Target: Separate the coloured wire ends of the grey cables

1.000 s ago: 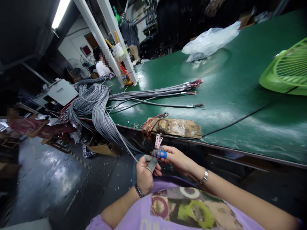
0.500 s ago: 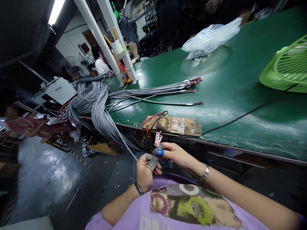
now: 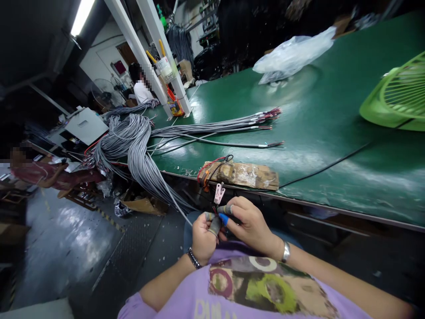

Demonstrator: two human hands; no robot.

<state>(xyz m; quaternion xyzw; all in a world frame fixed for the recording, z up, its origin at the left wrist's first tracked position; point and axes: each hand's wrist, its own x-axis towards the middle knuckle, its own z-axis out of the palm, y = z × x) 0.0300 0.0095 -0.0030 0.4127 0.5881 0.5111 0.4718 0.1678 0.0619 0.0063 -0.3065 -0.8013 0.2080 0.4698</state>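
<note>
My left hand (image 3: 203, 239) is closed in a pinch on the end of a grey cable (image 3: 181, 212), with grey covers on its thumb and a finger. Thin reddish wires (image 3: 214, 209) fan out at the fingertips. My right hand (image 3: 250, 223) meets it from the right, fingers pinched together at those wires; one digit has a blue wrap and another a grey cover. The exact grip on single wires is too small to make out. Just above the fingertips stands a pink clothespin (image 3: 219, 193), near the table edge.
A wooden block (image 3: 247, 174) with red and black leads lies at the edge of the green table (image 3: 332, 164). Bundled grey cables (image 3: 139, 146) drape over the left side. Farther off are a plastic bag (image 3: 295, 53), a green fan (image 3: 395, 97) and two people.
My right hand has turned and moved down, its fingers now closing beside my left fingertips. My left hand has shifted slightly right, still holding the cable end.
</note>
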